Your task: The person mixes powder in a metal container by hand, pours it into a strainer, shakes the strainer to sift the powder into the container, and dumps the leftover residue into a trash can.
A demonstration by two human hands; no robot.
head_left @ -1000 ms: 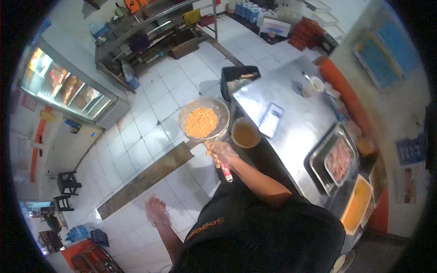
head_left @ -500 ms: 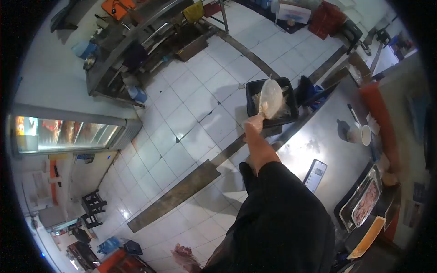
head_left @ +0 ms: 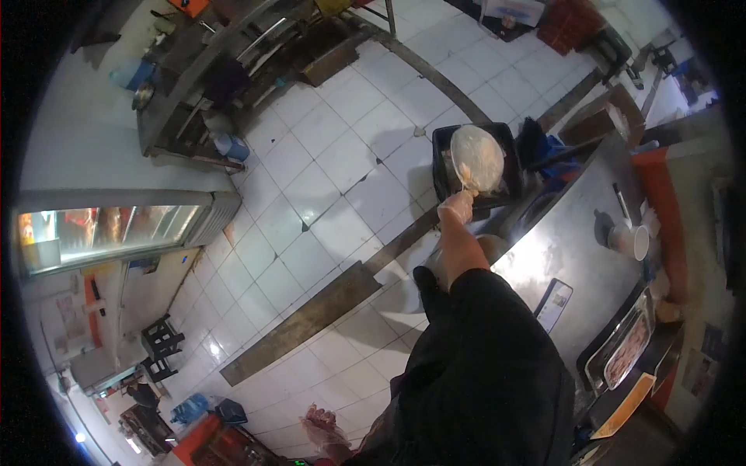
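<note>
My right hand point(head_left: 458, 206), in a clear plastic glove, is closed on the near edge of a round, pale, see-through thing point(head_left: 478, 158). Tan bits show near its lower edge, but I cannot tell whether it is a strainer or a shallow bowl. It is held out over a black bin point(head_left: 444, 191) on the floor, covering much of the bin's mouth. Down at the bottom left, my gloved left hand point(head_left: 323, 429) hangs above the tiles with its fingers loosely bent and apart, nothing visible in them.
A steel counter point(head_left: 579, 225) on my right bears a phone point(head_left: 554, 304), a white cup point(head_left: 637, 243) and a tray of pinkish meat point(head_left: 628, 353). Across the tiles stand a lit display fridge point(head_left: 109, 233) and black stools point(head_left: 162, 346). A dark strip point(head_left: 303, 326) crosses the floor.
The round pale thing has turned to show a broader face, and shifted slightly right in view along with the bin. My left hand is slightly higher and further right in view.
</note>
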